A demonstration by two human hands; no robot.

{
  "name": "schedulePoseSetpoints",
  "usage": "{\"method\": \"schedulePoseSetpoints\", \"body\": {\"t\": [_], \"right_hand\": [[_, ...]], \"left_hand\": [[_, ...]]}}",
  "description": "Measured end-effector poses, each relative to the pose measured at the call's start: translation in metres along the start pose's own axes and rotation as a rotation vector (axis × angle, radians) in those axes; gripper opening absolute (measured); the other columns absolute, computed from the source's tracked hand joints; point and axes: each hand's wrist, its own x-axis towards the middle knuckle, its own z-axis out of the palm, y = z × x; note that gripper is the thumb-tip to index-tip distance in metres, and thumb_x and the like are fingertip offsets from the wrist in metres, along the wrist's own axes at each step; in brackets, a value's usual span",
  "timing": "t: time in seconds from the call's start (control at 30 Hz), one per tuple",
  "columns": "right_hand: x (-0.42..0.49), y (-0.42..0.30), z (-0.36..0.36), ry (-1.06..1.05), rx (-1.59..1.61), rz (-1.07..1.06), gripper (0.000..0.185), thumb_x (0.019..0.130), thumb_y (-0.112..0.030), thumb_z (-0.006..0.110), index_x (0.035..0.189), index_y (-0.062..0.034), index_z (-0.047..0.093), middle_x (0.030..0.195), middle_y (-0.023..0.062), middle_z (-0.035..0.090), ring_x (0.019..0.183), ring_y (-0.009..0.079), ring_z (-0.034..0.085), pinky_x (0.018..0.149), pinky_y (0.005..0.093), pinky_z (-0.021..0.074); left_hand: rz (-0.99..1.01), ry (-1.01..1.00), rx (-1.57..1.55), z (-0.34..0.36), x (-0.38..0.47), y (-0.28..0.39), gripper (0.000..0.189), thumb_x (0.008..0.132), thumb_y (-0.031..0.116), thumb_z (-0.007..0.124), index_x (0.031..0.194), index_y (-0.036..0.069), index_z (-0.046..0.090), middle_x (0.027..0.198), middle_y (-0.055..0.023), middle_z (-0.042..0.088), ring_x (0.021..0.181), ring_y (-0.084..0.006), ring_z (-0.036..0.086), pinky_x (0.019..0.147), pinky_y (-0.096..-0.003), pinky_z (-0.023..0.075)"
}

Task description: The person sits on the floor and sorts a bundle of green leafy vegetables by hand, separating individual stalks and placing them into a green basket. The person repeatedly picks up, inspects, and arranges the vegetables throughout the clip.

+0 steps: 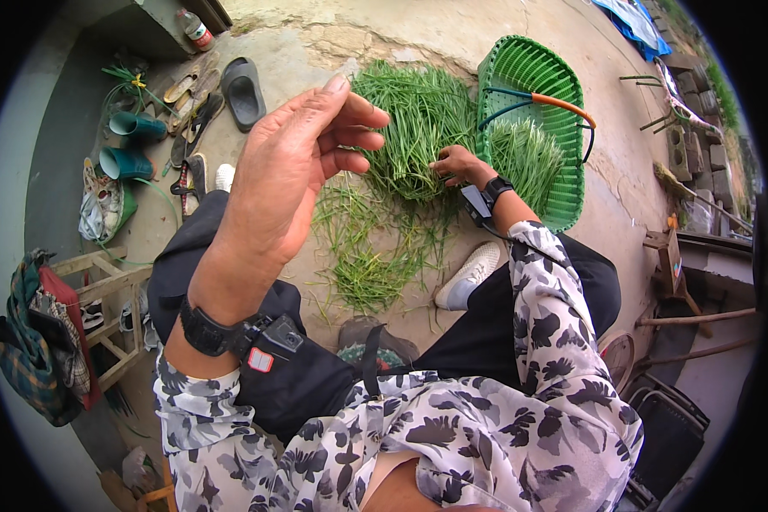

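My left hand (pixel 281 173) is raised close to the camera, its fingers loosely curled and apart with nothing in them. Beyond it, a large pile of long grass-like greens, probably chives (pixel 416 121), lies on the concrete floor. My right hand (pixel 462 163) reaches to the pile's lower right edge, fingertips at the leaves; whether it grips any stalks is unclear. Just right of the pile, a green woven plastic basket (pixel 573 192) with an orange-wrapped handle (pixel 560 107) holds more greens (pixel 526 160). Loose yellowish-green trimmings (pixel 371 272) are strewn between my feet.
Slippers and shoes, including a grey slide (pixel 242 93), lie at the left near teal boots (pixel 128 163) and a drink bottle (pixel 195 29). A wooden rack (pixel 109 294) with cloth hung on it stands lower left. Concrete blocks (pixel 685 153) line the right.
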Motion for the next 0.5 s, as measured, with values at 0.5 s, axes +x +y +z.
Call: {"method": "schedulePoseSetpoints", "body": {"t": [0.5], "right_hand": [[0.012, -0.028, 0.052, 0.215, -0.635, -0.721, 0.025, 0.082, -0.027, 0.069, 0.101, -0.0105, 0.071, 0.091, 0.0128, 0.064, 0.092, 0.0298, 0.062, 0.079, 0.0407, 0.049]], "left_hand": [[0.013, 0.005, 0.024, 0.002, 0.0, -0.001, 0.033, 0.103, 0.03, 0.049, 0.099, 0.001, 0.065, 0.099, -0.0095, 0.067, 0.086, -0.0138, 0.063, 0.072, -0.0264, 0.0509]]}}
